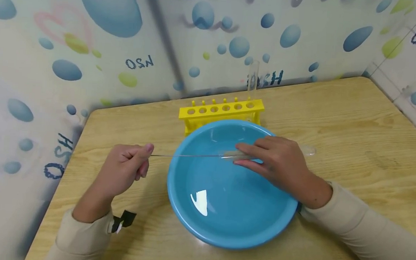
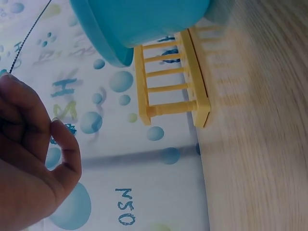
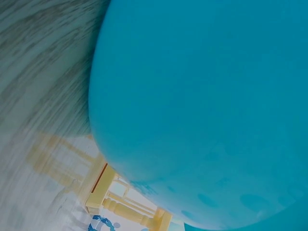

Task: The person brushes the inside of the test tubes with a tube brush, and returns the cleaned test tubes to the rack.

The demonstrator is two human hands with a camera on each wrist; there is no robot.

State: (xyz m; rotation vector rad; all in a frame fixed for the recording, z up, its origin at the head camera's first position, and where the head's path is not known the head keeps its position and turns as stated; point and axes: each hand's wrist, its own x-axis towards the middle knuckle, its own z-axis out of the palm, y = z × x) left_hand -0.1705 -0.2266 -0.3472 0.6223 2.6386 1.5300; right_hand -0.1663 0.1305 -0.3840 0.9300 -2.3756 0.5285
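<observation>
My left hand (image 1: 125, 167) pinches the end of a test tube brush (image 1: 189, 155) by its thin wire, left of the blue basin. The wire looks twisted in the left wrist view, rising from the fingers of my left hand (image 2: 38, 144). Above the basin, my right hand (image 1: 280, 161) grips a clear test tube (image 1: 229, 155) lying nearly level. The wire runs into the tube's left end; the brush head is partly hidden by fingers and glass. Beyond the right hand shows a clear rounded glass end. The right wrist view shows no hand.
The blue basin (image 1: 177, 207) stands on the wooden table (image 1: 353, 126). Right behind it is a yellow test tube rack (image 1: 185, 113), with another clear test tube (image 1: 253, 75) upright in its right end. A patterned wall (image 1: 154, 80) borders the table's back.
</observation>
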